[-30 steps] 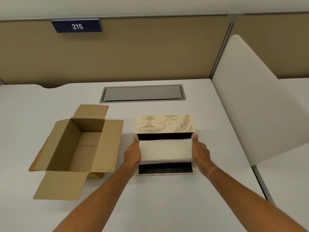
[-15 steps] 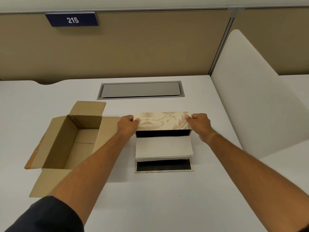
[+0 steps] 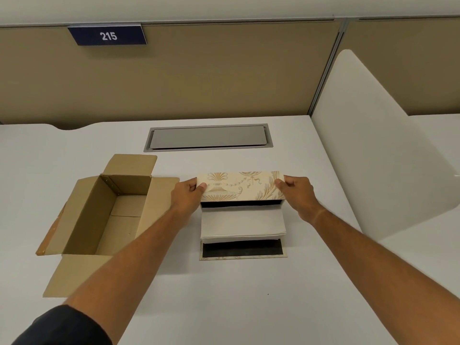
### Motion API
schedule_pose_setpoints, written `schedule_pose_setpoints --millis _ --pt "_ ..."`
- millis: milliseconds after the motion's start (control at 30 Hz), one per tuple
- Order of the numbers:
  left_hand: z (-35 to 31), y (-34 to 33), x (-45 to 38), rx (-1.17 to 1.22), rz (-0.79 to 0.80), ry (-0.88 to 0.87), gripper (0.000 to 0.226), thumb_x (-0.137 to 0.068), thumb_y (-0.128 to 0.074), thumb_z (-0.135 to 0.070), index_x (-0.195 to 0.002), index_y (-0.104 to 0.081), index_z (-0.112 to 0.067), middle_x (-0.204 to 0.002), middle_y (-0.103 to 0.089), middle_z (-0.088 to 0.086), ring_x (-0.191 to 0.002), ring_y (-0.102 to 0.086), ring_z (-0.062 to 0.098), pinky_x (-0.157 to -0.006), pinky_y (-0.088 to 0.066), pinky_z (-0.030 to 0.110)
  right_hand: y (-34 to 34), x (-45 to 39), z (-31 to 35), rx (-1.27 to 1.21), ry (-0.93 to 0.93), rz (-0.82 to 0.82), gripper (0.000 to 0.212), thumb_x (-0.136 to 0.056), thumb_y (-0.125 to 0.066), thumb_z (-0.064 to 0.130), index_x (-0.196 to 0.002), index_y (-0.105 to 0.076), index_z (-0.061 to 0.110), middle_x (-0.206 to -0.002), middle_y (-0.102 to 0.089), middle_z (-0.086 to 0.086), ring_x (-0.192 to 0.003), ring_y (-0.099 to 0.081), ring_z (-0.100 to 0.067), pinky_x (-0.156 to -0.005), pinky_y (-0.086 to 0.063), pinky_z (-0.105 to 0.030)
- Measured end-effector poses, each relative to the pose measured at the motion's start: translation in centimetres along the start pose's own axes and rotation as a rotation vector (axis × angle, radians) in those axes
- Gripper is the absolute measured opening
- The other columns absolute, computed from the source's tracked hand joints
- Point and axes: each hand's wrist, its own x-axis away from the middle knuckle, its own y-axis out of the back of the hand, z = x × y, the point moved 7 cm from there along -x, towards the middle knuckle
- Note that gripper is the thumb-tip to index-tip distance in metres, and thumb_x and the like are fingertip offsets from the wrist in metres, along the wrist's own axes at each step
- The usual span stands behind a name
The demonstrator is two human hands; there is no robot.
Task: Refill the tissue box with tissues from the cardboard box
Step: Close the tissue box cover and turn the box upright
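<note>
Both hands moved from tissues (image 3: 242, 224) to lid (image 3: 240, 186) ends, fingers pinching its edges.

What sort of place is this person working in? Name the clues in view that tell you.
Most likely an office cubicle or shared workstation. A tan partition wall carries a numbered sign, 215, the white desk has a built-in cable hatch, and a white divider panel separates the next seat.

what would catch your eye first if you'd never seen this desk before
Both hands, left and right, pinch the ends of the patterned tissue box lid at mid-desk, above a white stack of tissues sitting in it. To its left lies an open cardboard box, empty inside.
</note>
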Motion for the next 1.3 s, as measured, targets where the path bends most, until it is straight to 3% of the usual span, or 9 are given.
schedule_pose_setpoints --millis 133,233,433,700,833,967,1033,1167,1300 --pt "0.2 0.1 0.9 0.015 -0.002 -0.035 0.012 -0.093 -0.059 -0.020 -0.099 -0.069 -0.017 -0.095 -0.073 0.003 -0.092 -0.070 0.023 -0.085 -0.057 0.036 0.2 0.3 -0.6 0.010 0.031 0.003 0.012 -0.092 -0.061 0.017 -0.091 -0.070 0.009 -0.107 -0.072 -0.006 -0.089 -0.069 -0.017 -0.067 -0.051 -0.018" --pt "0.2 0.2 1.4 -0.026 -0.009 -0.053 0.022 -0.092 -0.060 -0.021 -0.110 -0.069 -0.011 -0.102 -0.073 0.003 -0.091 -0.069 0.020 -0.072 -0.054 0.022 0.4 0.9 -0.8 0.030 0.058 0.000 0.019 -0.092 -0.061 0.017 -0.103 -0.070 0.003 -0.108 -0.072 -0.006 -0.089 -0.069 -0.016 -0.067 -0.050 -0.016" --pt "0.3 0.8 2.6 -0.086 -0.024 -0.086 0.018 -0.090 -0.063 -0.023 -0.097 -0.071 -0.008 -0.090 -0.072 -0.001 -0.080 -0.066 0.013 -0.056 -0.043 0.008 0.6 2.3 -0.9 0.043 0.101 0.000 0.023 -0.092 -0.062 0.018 -0.111 -0.069 0.007 -0.111 -0.072 -0.004 -0.093 -0.069 -0.017 -0.070 -0.052 -0.014" --pt "1.0 1.0 4.0 -0.058 -0.018 -0.102 0.017 -0.090 -0.064 -0.021 -0.100 -0.073 -0.010 -0.091 -0.073 -0.003 -0.086 -0.070 0.014 -0.064 -0.050 0.012 0.7 3.9 -1.6 0.054 0.111 -0.016 0.023 -0.091 -0.062 0.019 -0.111 -0.069 0.007 -0.108 -0.073 -0.005 -0.094 -0.071 -0.018 -0.076 -0.056 -0.021" --pt "1.6 0.9 4.7 -0.009 -0.019 -0.092 0.020 -0.089 -0.066 -0.020 -0.106 -0.072 -0.012 -0.094 -0.074 -0.004 -0.088 -0.070 0.013 -0.073 -0.055 0.019 0.8 4.7 -2.2 0.046 0.100 -0.029 0.020 -0.091 -0.062 0.019 -0.105 -0.069 0.006 -0.107 -0.073 -0.004 -0.093 -0.071 -0.018 -0.070 -0.055 -0.015" --pt "1.8 1.0 5.7 -0.003 -0.036 -0.097 0.021 -0.088 -0.066 -0.017 -0.107 -0.072 -0.009 -0.100 -0.074 -0.001 -0.084 -0.069 0.011 -0.064 -0.053 0.008 0.8 5.5 -2.6 0.014 0.092 -0.031 0.021 -0.091 -0.063 0.017 -0.109 -0.070 0.009 -0.106 -0.073 -0.005 -0.089 -0.071 -0.016 -0.066 -0.056 -0.012" --pt "1.9 1.1 6.2 0.010 -0.041 -0.098 0.024 -0.088 -0.066 -0.017 -0.111 -0.071 -0.010 -0.102 -0.074 0.000 -0.083 -0.069 0.010 -0.067 -0.054 0.010 0.9 5.9 -2.8 -0.001 0.090 -0.035 0.022 -0.091 -0.063 0.017 -0.110 -0.070 0.010 -0.104 -0.074 -0.005 -0.087 -0.071 -0.014 -0.065 -0.055 -0.011" --pt "2.2 1.0 7.2 0.021 -0.032 -0.115 0.026 -0.089 -0.065 -0.016 -0.114 -0.069 -0.011 -0.108 -0.073 0.002 -0.089 -0.070 0.013 -0.075 -0.058 0.018 0.8 6.8 -3.4 -0.009 0.090 -0.028 0.027 -0.090 -0.064 0.018 -0.116 -0.068 0.012 -0.105 -0.074 -0.003 -0.093 -0.072 -0.016 -0.079 -0.059 -0.025" --pt "2.7 0.8 7.9 0.014 -0.021 -0.146 0.027 -0.088 -0.065 -0.013 -0.114 -0.068 -0.009 -0.111 -0.073 0.004 -0.091 -0.070 0.012 -0.073 -0.058 0.018 0.8 7.8 -3.8 -0.017 0.103 -0.022 0.025 -0.089 -0.065 0.018 -0.113 -0.070 0.014 -0.103 -0.074 0.000 -0.090 -0.071 -0.011 -0.082 -0.058 -0.026"
